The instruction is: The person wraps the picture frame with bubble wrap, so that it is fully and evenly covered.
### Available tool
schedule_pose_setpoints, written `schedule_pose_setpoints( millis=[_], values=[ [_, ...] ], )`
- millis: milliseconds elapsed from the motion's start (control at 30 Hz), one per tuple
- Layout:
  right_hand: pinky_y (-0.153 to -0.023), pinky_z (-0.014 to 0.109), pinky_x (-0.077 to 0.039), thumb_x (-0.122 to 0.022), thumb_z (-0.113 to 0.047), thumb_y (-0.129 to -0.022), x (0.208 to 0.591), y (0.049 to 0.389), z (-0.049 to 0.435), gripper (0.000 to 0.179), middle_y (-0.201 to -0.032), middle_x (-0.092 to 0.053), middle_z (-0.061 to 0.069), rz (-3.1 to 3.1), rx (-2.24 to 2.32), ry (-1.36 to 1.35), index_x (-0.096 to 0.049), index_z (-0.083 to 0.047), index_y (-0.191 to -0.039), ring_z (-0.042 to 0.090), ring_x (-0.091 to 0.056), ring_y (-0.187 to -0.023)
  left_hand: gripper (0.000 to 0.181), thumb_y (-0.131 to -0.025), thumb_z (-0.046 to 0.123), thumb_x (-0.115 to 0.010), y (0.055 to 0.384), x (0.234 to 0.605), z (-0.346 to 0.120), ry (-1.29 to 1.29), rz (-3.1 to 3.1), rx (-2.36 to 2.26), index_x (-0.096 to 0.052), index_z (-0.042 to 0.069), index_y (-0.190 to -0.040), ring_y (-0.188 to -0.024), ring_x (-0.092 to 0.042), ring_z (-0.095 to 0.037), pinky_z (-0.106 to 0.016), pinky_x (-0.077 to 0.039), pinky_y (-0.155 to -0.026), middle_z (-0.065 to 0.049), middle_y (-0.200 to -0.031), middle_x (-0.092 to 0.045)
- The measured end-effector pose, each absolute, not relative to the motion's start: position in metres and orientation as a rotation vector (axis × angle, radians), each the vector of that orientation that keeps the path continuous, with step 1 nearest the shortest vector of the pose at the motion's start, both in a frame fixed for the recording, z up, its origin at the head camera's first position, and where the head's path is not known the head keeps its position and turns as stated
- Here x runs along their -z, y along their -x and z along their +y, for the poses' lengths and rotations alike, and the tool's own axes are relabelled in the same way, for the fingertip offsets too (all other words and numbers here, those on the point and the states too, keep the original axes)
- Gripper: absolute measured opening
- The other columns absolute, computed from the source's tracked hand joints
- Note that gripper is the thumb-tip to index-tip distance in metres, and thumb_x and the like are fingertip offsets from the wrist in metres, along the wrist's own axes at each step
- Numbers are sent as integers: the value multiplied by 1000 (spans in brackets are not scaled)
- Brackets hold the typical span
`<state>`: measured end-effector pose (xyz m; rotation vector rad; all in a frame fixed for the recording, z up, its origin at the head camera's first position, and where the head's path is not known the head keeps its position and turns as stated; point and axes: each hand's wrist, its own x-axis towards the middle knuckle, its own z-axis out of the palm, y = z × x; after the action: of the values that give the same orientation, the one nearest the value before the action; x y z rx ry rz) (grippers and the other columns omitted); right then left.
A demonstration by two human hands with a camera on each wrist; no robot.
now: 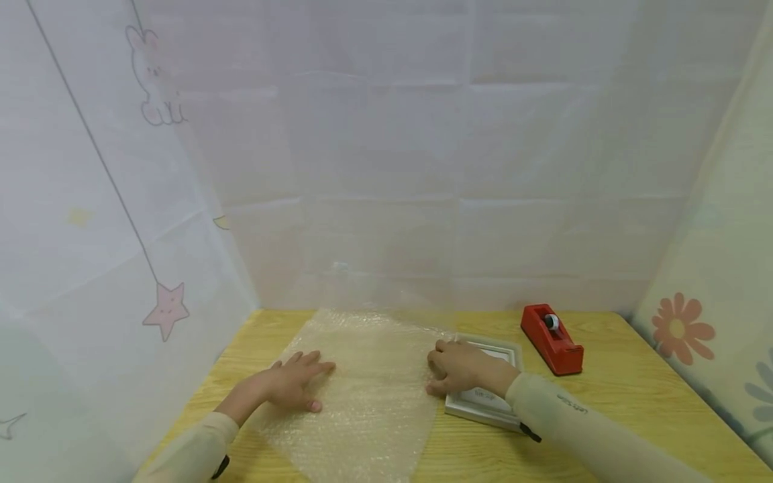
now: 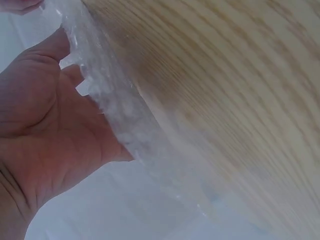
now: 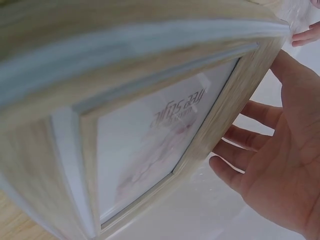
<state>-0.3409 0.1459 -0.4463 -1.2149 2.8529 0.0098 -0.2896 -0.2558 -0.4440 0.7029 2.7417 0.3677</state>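
A sheet of clear bubble wrap (image 1: 368,402) lies over the middle of the wooden table, its far end reaching the back wall. My left hand (image 1: 294,382) rests on the sheet's left part with fingers spread; in the left wrist view the edge of the wrap runs beside the palm. To the right, a pale picture frame (image 1: 483,414) lies face up, close to the wrap's right edge. My right hand (image 1: 465,367) reaches across the frame, fingers slightly bent at the wrap's edge. In the right wrist view those fingers (image 3: 245,137) are beside the frame's border, and contact is unclear.
A red tape dispenser (image 1: 552,339) with a roll in it stands at the back right of the table (image 1: 610,402). Hung sheets form walls behind and on both sides, the left one printed with a star (image 1: 166,310).
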Motion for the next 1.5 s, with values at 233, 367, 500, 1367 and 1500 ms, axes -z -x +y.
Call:
schedule_pose_setpoints(
  millis=[233,367,500,1367,1500],
  values=[
    [-85,47,-48,-69,-56,-93,438,333,148,52,-97,-53,-3,2883,-42,1178,-67,-12,-121,15,-54,-84,85,-89,46,-76,295,442,-255,-739,2725,-436,-38,12,-158,-142,-13,-63,-82,-18,-100,-31,-162,-18],
    [-83,46,-49,-69,-57,-92,436,331,149,53,-97,-53,-2,2895,-61,1162,-67,-12,-120,17,-56,-86,85,-91,44,-74,304,444,-257,-788,2685,-470,-36,10,-159,-143,-9,-62,-78,-19,-104,-33,-162,-14],
    [-81,45,-50,-71,-56,-92,434,330,151,54,-97,-54,-1,2906,-74,1147,-67,-10,-121,19,-58,-87,84,-92,44,-73,313,444,-258,-810,2658,-491,-35,12,-160,-145,-6,-59,-76,-16,-107,-32,-163,-11],
    [-107,56,-37,-63,-44,-101,433,320,185,51,-132,-61,10,2972,142,1192,-63,-6,-135,32,-55,-125,54,-101,31,-65,318,432,-243,-942,2856,-373,-53,3,-146,-135,-37,-56,-79,-32,-94,-35,-152,-35],
    [-105,55,-40,-65,-39,-101,429,316,201,46,-130,-62,11,3059,180,1197,-65,-5,-132,33,-57,-122,47,-103,26,-64,317,420,-224,-944,2922,-425,-56,5,-143,-134,-43,-50,-71,-37,-98,-28,-150,-42]
  ],
)
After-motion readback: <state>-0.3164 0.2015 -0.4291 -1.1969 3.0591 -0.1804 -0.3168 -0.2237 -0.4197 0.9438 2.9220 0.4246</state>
